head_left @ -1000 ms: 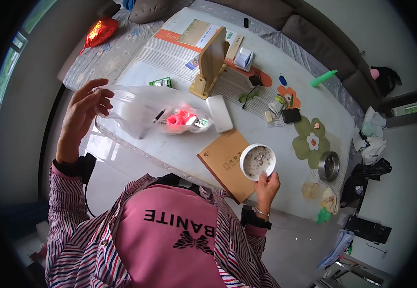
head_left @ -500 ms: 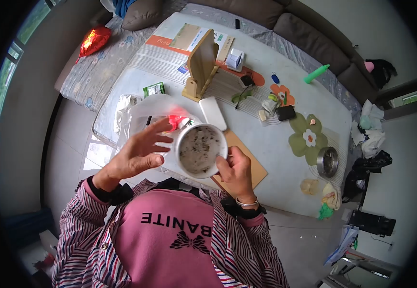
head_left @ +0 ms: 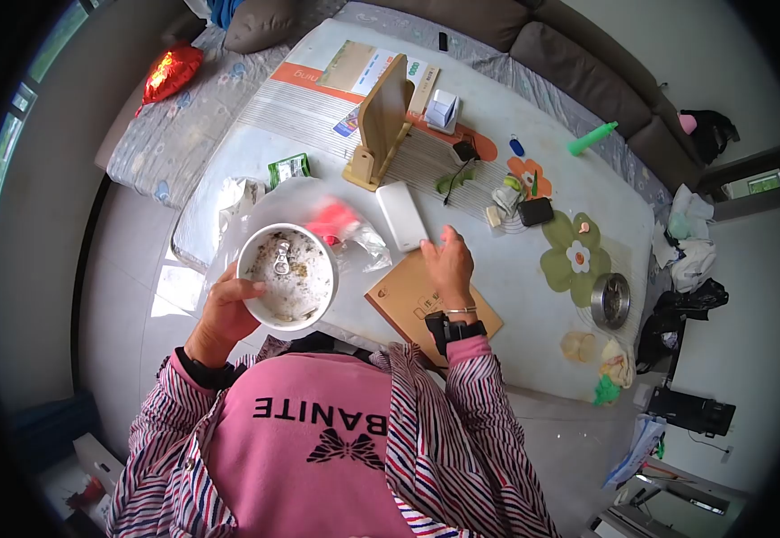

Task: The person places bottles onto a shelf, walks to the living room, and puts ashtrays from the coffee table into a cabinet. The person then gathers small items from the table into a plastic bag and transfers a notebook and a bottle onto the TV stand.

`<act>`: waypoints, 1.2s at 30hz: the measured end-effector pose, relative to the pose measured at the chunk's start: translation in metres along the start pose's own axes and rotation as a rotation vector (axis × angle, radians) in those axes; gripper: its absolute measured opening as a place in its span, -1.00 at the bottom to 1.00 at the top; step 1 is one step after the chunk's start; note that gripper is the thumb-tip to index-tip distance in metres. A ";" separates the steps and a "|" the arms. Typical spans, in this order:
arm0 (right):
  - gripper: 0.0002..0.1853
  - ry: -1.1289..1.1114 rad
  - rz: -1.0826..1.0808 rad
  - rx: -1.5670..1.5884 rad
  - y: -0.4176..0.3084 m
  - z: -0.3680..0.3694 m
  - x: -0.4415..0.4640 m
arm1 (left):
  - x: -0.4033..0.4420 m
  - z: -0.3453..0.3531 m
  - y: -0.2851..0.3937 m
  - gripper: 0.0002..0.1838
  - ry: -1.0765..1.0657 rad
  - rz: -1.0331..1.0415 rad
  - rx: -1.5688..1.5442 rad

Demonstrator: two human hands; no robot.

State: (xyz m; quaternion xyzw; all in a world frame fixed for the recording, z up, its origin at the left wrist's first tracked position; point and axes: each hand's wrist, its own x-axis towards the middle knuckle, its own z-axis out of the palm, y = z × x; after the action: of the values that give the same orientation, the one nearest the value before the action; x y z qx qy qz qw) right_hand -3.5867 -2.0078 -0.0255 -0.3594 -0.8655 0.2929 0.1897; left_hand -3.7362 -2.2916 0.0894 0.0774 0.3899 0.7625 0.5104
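My left hand [head_left: 221,316] grips a white round tub [head_left: 330,260] at its near left side, with the thumb over the rim. Its whitish inside is spotted with dark specks and bits, and a metal ring-pull [head_left: 282,256] shows there. My right hand [head_left: 451,267] is over a brown cardboard box [head_left: 400,296], its fingers apart and holding nothing that I can see. Its fingertips are close to the end of a white oblong block [head_left: 401,215]; whether they touch it I cannot tell. Beyond the tub lies a clear plastic bag [head_left: 367,247] with something red in it.
A wooden stand [head_left: 381,121] rises from the table behind the white block. Farther right are a black square case [head_left: 535,212], a green bottle [head_left: 592,138] and a round metal tin [head_left: 610,301]. A green packet [head_left: 289,169] lies at the left.
The tub has passed from my right hand to my left and moved left. My right hand has let go and moved right, over the cardboard box.
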 end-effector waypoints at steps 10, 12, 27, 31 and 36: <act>-0.35 -0.103 -0.009 -0.484 -0.004 0.066 0.031 | 0.008 -0.009 -0.005 -0.45 0.037 -0.042 -0.132; -0.45 -0.166 0.074 -0.339 -0.005 0.060 0.035 | 0.017 -0.013 -0.010 -0.45 0.037 -0.056 -0.185; -0.30 -0.102 -0.028 0.540 -0.126 -0.080 -0.058 | 0.082 -0.001 -0.045 -0.29 -0.192 -0.073 -0.059; -0.19 0.065 -0.260 0.268 -0.136 -0.074 -0.072 | 0.086 0.006 -0.052 -0.32 -0.215 -0.062 0.040; -0.16 0.109 -0.193 0.030 -0.141 -0.067 -0.082 | 0.081 0.011 -0.069 -0.37 -0.248 -0.081 0.019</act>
State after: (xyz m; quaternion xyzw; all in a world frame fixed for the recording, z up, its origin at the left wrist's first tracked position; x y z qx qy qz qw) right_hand -3.5677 -2.1238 0.1067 -0.2870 -0.8800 0.2662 0.2690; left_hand -3.7188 -2.2063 0.0273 0.1600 0.3341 0.7220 0.5844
